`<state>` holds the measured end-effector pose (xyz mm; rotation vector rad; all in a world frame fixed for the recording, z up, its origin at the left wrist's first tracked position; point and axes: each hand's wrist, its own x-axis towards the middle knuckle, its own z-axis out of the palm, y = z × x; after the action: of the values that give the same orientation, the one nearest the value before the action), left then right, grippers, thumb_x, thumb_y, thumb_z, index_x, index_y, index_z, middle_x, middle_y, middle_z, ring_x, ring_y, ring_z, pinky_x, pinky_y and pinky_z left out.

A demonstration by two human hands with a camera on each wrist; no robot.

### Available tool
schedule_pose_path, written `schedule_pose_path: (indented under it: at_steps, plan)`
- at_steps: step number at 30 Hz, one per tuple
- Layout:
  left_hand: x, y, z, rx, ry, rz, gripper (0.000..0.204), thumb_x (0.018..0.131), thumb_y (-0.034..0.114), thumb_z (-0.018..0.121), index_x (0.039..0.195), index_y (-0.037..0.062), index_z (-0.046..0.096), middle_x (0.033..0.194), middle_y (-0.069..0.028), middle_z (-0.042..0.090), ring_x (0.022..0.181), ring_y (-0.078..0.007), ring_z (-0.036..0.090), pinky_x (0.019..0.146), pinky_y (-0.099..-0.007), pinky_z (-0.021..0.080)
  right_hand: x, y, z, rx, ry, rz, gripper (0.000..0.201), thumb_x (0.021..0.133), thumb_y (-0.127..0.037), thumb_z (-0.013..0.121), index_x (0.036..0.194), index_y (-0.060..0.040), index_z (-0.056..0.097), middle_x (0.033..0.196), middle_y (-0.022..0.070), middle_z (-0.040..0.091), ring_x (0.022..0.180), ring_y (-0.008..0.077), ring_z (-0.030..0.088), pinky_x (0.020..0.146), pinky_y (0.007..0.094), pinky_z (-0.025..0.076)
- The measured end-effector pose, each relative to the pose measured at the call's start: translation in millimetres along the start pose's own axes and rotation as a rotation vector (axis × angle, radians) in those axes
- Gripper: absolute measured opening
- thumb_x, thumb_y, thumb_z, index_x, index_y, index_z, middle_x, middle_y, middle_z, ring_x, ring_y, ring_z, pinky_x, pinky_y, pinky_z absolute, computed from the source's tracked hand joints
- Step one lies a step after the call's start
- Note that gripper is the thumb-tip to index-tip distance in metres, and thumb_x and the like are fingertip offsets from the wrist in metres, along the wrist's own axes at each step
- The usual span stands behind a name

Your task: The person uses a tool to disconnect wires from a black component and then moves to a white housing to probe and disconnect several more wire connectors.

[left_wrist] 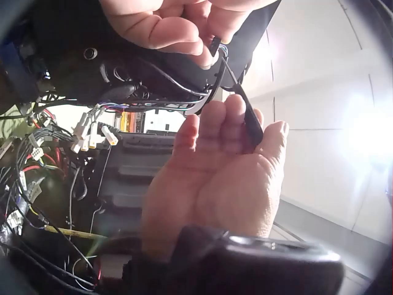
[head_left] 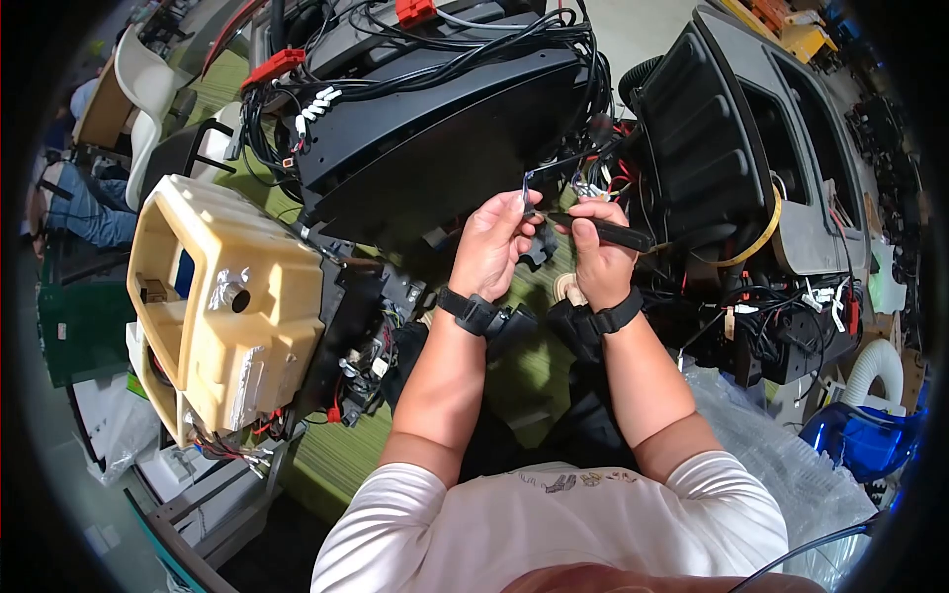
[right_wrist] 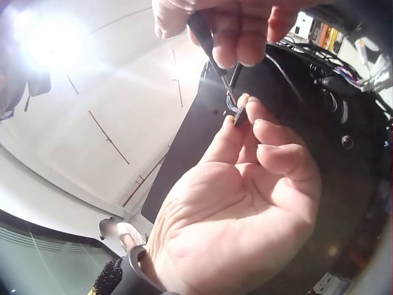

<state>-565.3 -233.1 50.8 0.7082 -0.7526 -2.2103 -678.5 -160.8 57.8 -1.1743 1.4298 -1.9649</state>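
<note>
Between thumb and fingertips, my left hand point(head_left: 489, 242) pinches a small black wire connector point(right_wrist: 240, 117). Thin coloured wires come out of it and run into a black-sleeved cable point(left_wrist: 216, 83). My right hand point(head_left: 605, 259) holds a slim screwdriver point(head_left: 621, 234) by its black handle, thumb along it. In the right wrist view, its thin metal tip is right at the wires by the connector. Both hands are close together, in front of a large black panel point(head_left: 445, 148). A black camera strap point(head_left: 618, 313) circles the right wrist.
A cream plastic housing point(head_left: 252, 296) stands at left, with loose wiring under it. Black cable bundles point(head_left: 474, 54) lie over the panel's top. To the right are a grey ribbed shell point(head_left: 697, 128) and more wiring point(head_left: 771, 321). Clear plastic wrap point(head_left: 781, 445) lies by the right arm.
</note>
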Motion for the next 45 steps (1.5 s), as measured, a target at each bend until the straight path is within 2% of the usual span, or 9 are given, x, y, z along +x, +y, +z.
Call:
schedule_pose_path:
  at_steps: [2, 5, 14, 20, 22, 28, 32, 34, 45]
  plan:
    - [0.1, 0.2, -1.1, 0.006, 0.011, -0.008, 0.022, 0.086, 0.022, 0.052, 0.096, 0.0023, 0.056, 0.074, -0.0018, 0.054, 0.062, -0.0051, 0.049, 0.051, -0.0155, 0.042, 1.2, 2.4, -2.2, -0.079, -0.018, -0.038, 0.016, 0.081, -0.015, 0.059, 0.086, -0.0005, 0.056, 0.081, 0.0079, 0.056, 0.076, 0.0179, 0.055, 0.075, 0.03, 0.045]
    - [-0.9, 1.0, -0.5, -0.004, 0.011, -0.011, 0.022, 0.086, 0.022, 0.052, 0.096, 0.0022, 0.056, 0.073, -0.0021, 0.054, 0.062, -0.0054, 0.048, 0.051, -0.0158, 0.042, 4.4, -3.6, -2.0, -0.255, -0.037, -0.182, 0.015, 0.079, -0.016, 0.06, 0.084, -0.0029, 0.057, 0.072, 0.0064, 0.06, 0.074, 0.0211, 0.054, 0.086, 0.0367, 0.038]
    - [-2.0, -1.6, 4.2, -0.035, 0.014, -0.012, 0.023, 0.086, 0.024, 0.053, 0.094, 0.003, 0.057, 0.071, -0.0002, 0.054, 0.06, -0.0037, 0.046, 0.05, -0.0147, 0.038, 5.1, -6.8, -3.9, -0.334, -0.05, -0.265, 0.012, 0.076, -0.013, 0.061, 0.082, -0.0034, 0.058, 0.071, 0.0065, 0.057, 0.07, 0.0228, 0.054, 0.083, 0.039, 0.04]
    - [-0.7, -7.0, 3.3, -0.115, -0.017, -0.025, 0.029, 0.089, 0.027, 0.047, 0.096, 0.0007, 0.056, 0.071, -0.0008, 0.053, 0.06, -0.0048, 0.046, 0.05, -0.0157, 0.038, 5.3, -5.2, -3.3, -0.318, -0.019, -0.267, 0.01, 0.077, -0.012, 0.06, 0.081, -0.0031, 0.058, 0.073, 0.0066, 0.057, 0.071, 0.0227, 0.054, 0.083, 0.039, 0.04]
    - [-0.7, -5.7, 3.0, -0.141, -0.042, -0.044, 0.029, 0.089, 0.026, 0.047, 0.101, 0.0002, 0.053, 0.073, -0.002, 0.054, 0.061, -0.0069, 0.048, 0.052, -0.0181, 0.041, 5.7, -6.1, -3.0, -0.31, -0.006, -0.268, 0.011, 0.077, -0.013, 0.06, 0.081, -0.0031, 0.058, 0.073, 0.0065, 0.057, 0.072, 0.0227, 0.054, 0.083, 0.039, 0.039]
    - [0.4, -8.8, -2.9, -0.204, -0.113, -0.067, 0.026, 0.088, 0.022, 0.048, 0.103, 0.0015, 0.053, 0.076, -0.0027, 0.055, 0.068, -0.0089, 0.049, 0.053, -0.0192, 0.041, 5.8, -7.1, -5.1, -0.308, 0.0, -0.267, 0.012, 0.078, -0.014, 0.059, 0.082, -0.0032, 0.057, 0.071, 0.0063, 0.057, 0.071, 0.0221, 0.054, 0.084, 0.0391, 0.039]
    - [-0.6, -8.8, 0.8, -0.294, -0.106, -0.085, 0.028, 0.088, 0.023, 0.048, 0.105, 0.0014, 0.052, 0.075, -0.0016, 0.053, 0.066, -0.0069, 0.048, 0.051, -0.0176, 0.039, 6.0, -9.6, -5.9, -0.288, 0.018, -0.24, 0.013, 0.078, -0.015, 0.059, 0.082, -0.0029, 0.057, 0.071, 0.0064, 0.057, 0.069, 0.0216, 0.054, 0.084, 0.0392, 0.039]
    - [1.1, -10.3, -2.9, -0.331, -0.155, -0.096, 0.026, 0.088, 0.021, 0.048, 0.107, 0.0033, 0.051, 0.078, -0.0025, 0.055, 0.07, -0.0102, 0.05, 0.053, -0.0193, 0.041, 6.2, -9.7, -6.1, -0.292, 0.02, -0.25, 0.013, 0.078, -0.015, 0.059, 0.082, -0.0028, 0.057, 0.071, 0.0065, 0.057, 0.068, 0.0217, 0.054, 0.084, 0.0393, 0.039]
    - [-1.6, -11.2, 4.3, -0.322, -0.118, -0.108, 0.027, 0.088, 0.021, 0.049, 0.109, 0.0032, 0.05, 0.079, -0.0019, 0.052, 0.069, -0.0082, 0.048, 0.053, -0.0184, 0.04, 5.8, -6.5, -6.0, -0.304, 0.005, -0.288, 0.013, 0.078, -0.014, 0.06, 0.082, -0.0025, 0.057, 0.072, 0.0069, 0.058, 0.068, 0.0223, 0.054, 0.083, 0.0395, 0.04]
